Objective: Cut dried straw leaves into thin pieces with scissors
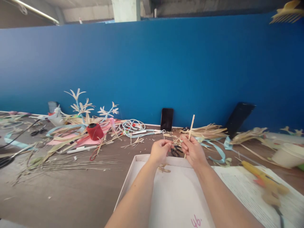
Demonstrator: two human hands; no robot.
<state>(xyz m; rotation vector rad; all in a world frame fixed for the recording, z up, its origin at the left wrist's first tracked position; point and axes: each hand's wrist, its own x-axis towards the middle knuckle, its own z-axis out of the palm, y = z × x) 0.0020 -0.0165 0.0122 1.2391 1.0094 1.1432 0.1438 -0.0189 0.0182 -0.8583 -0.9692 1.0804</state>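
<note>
My right hand (193, 150) is closed around a thin wooden stick (191, 125) that points up and a little right. My left hand (160, 150) is pinched shut close beside it, on a small piece of dried straw I cannot make out well. Both hands hover over the far edge of a shallow white box (133, 177). Black scissors (175, 151) lie on the table just behind and between the hands. A scrap of straw (164, 168) lies in the box below my left hand.
The brown table holds a red thread spool (95, 131), paper flowers on stems (80, 107), coiled cables (134, 126), a black phone (166, 119) leaning on the blue wall, straw bundles (206, 130), blue ribbon (217, 150), a yellow glue gun (263, 180) on printed paper, and a white cup (288, 155).
</note>
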